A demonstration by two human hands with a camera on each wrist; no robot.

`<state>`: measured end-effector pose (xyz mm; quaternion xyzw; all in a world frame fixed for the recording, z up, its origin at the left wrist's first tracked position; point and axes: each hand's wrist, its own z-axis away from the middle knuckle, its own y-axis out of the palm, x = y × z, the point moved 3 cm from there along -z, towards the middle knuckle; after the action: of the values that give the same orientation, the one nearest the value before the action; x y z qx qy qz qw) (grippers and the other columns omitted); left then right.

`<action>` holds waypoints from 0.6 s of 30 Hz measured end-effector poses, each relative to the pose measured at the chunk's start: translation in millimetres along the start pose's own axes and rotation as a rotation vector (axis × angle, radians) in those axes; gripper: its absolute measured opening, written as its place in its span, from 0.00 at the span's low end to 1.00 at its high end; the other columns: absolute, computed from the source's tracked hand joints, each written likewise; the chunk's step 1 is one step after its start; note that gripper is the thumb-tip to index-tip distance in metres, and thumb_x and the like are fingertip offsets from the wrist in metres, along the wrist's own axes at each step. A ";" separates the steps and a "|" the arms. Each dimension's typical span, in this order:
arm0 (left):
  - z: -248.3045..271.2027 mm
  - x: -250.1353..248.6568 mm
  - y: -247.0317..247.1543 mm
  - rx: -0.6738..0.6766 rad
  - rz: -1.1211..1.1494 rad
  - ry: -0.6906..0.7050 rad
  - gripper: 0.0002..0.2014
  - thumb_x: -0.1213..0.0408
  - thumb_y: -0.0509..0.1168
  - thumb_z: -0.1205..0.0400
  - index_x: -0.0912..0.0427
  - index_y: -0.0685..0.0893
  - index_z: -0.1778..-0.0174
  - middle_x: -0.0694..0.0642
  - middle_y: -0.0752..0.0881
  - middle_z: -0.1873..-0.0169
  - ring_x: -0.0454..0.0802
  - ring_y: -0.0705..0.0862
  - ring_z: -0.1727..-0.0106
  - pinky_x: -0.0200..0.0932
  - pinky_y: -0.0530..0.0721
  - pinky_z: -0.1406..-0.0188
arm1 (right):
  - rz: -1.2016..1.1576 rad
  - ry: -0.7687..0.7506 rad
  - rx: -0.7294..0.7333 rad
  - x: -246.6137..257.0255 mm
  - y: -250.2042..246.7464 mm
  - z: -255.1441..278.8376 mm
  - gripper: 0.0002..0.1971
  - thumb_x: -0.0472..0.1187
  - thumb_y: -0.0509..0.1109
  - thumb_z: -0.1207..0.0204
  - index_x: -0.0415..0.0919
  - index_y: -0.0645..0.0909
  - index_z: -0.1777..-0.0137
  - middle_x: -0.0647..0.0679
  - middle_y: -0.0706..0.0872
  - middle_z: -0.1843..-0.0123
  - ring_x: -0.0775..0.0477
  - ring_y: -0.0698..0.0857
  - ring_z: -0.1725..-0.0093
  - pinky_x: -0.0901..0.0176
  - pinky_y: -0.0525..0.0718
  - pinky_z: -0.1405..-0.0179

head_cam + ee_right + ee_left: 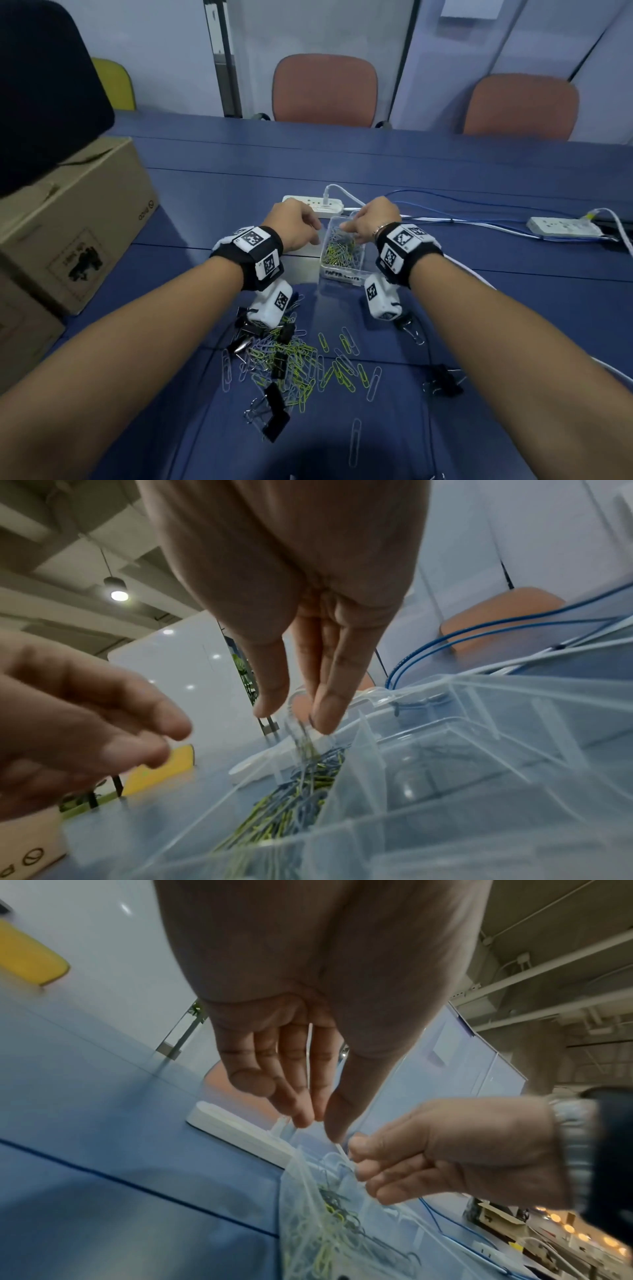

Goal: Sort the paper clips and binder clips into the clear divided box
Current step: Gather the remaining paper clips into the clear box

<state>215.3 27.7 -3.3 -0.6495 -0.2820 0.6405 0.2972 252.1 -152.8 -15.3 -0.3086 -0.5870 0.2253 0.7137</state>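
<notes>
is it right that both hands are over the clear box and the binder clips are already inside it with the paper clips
Not quite. The black binder clips lie on the blue table, as the head view shows. Only coloured paper clips fill the clear plastic divided box, under the left hand and right hand.

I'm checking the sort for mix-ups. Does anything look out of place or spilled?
Nothing is misfiled: the box compartment that shows holds only paper clips. The unsorted pile of paper and binder clips lies scattered on the table, with one binder clip strayed off to the right.
</notes>
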 end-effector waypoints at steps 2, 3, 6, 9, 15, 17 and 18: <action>9.1 6.1 -9.8 -0.004 -0.004 0.019 0.08 0.69 0.80 0.30 0.57 0.92 0.57 0.47 0.86 0.68 0.45 0.83 0.62 0.33 0.77 0.63 | 0.042 0.008 0.015 -1.6 3.3 -4.4 0.24 0.52 0.89 0.44 0.36 0.89 0.55 0.39 0.92 0.57 0.42 0.93 0.60 0.46 0.93 0.58; 14.1 8.3 -14.2 -0.008 -0.004 0.031 0.07 0.68 0.80 0.30 0.57 0.92 0.57 0.45 0.85 0.69 0.43 0.82 0.64 0.31 0.75 0.66 | 0.054 0.005 0.018 -0.8 1.7 -1.7 0.24 0.52 0.89 0.43 0.36 0.89 0.55 0.39 0.92 0.57 0.41 0.93 0.59 0.45 0.93 0.58; 35.2 10.2 -21.7 0.023 -0.022 0.078 0.07 0.67 0.79 0.28 0.55 0.92 0.57 0.45 0.87 0.68 0.41 0.83 0.65 0.30 0.76 0.67 | 0.019 -0.060 0.024 5.9 -7.6 29.0 0.11 0.46 0.84 0.33 0.40 0.89 0.60 0.39 0.93 0.60 0.38 0.93 0.60 0.44 0.93 0.59; 65.7 9.0 -14.5 0.161 -0.110 0.147 0.08 0.67 0.78 0.28 0.52 0.91 0.56 0.49 0.91 0.63 0.43 0.84 0.64 0.36 0.81 0.59 | 0.024 -0.162 0.104 1.9 -8.4 72.6 0.07 0.43 0.77 0.25 0.43 0.87 0.62 0.40 0.92 0.63 0.40 0.92 0.67 0.44 0.93 0.63; 128.7 0.2 18.7 0.529 -0.479 0.287 0.29 0.56 0.84 0.34 0.49 0.85 0.36 0.45 0.83 0.50 0.46 0.81 0.51 0.39 0.78 0.53 | 0.631 -0.294 0.442 -31.7 12.2 155.6 0.11 0.49 0.75 0.25 0.45 0.88 0.48 0.49 0.90 0.52 0.47 0.88 0.56 0.59 0.86 0.60; 136.6 0.1 24.5 0.573 -0.533 0.285 0.30 0.56 0.84 0.33 0.50 0.84 0.35 0.48 0.83 0.47 0.47 0.79 0.49 0.40 0.77 0.53 | 0.734 -0.332 0.467 -37.9 15.9 171.8 0.14 0.49 0.74 0.26 0.42 0.85 0.46 0.47 0.85 0.52 0.43 0.87 0.50 0.57 0.83 0.57; 138.7 0.3 25.1 0.563 -0.529 0.290 0.28 0.57 0.83 0.33 0.51 0.84 0.37 0.49 0.82 0.48 0.48 0.80 0.49 0.42 0.79 0.53 | 0.746 -0.347 0.459 -39.5 16.8 176.8 0.14 0.48 0.74 0.25 0.41 0.84 0.44 0.47 0.83 0.52 0.42 0.86 0.48 0.57 0.81 0.57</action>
<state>76.3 14.7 -22.6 -0.5314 -0.2082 0.4960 0.6544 71.7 -136.8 -33.5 -0.2906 -0.4816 0.6385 0.5253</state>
